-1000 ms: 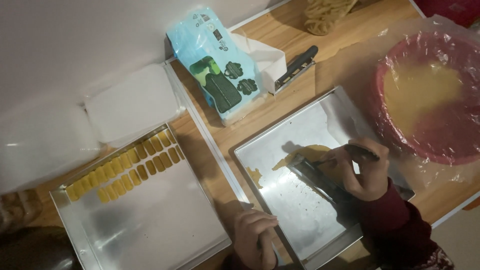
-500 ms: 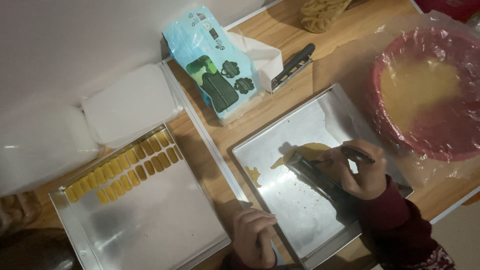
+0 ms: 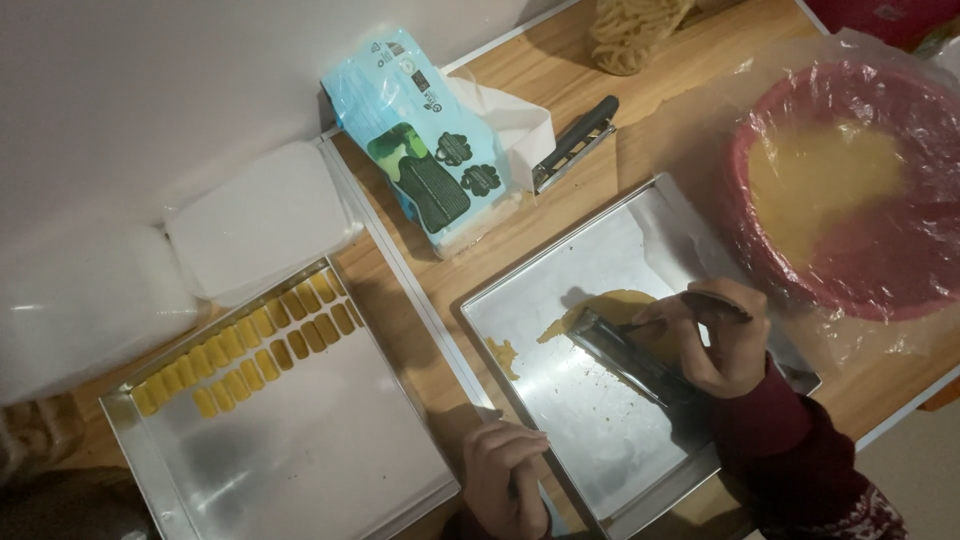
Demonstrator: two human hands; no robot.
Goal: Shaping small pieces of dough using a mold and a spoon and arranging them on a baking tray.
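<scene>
Right hand [image 3: 722, 340] clamped shut round metal cutter [image 3: 625, 352] over dough [image 3: 600, 310], left hand [image 3: 505, 478] curled on tray [image 3: 560, 420] edge; risked smearing thin dough, skidding tray.

Home kitchen — baking trays [image 3: 300, 470], dough [image 3: 610, 305]

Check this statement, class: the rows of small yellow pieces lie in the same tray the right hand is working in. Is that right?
No. The head view shows the yellow pieces in the left tray; the right hand works in the right tray.

dough pieces [image 3: 245, 340] in left tray [image 3: 300, 470] | bowl [image 3: 850, 190] right of right tray [image 3: 580, 430]
</scene>
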